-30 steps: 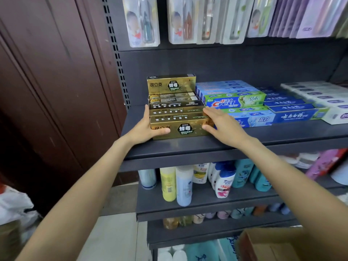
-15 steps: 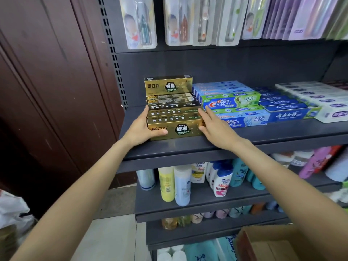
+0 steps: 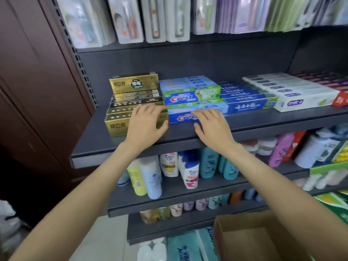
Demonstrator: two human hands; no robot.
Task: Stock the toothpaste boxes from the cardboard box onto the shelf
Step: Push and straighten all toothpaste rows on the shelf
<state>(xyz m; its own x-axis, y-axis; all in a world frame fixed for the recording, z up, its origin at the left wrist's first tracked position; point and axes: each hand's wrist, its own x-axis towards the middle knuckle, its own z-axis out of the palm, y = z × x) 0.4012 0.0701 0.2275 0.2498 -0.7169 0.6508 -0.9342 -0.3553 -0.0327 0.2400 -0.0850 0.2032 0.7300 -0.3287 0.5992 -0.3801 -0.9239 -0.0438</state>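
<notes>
- The dark shelf carries rows of toothpaste boxes.
- The cardboard box sits open at lower right.
- The gold boxes are stacked at the shelf's left end, blue boxes beside them.
- The left hand lies flat, fingers spread, over the front gold box.
- The right hand rests open on the front blue box.

"Crest" in white letters is showing on the green-and-blue toothpaste box stacked just beyond the right hand's fingertips, and again on the blue box lying partly under those fingertips. Chinese characters are showing on the gold toothpaste boxes left of the left hand's fingers, and on the dark-blue boxes right of the right hand. Other print is blurring out.
</notes>
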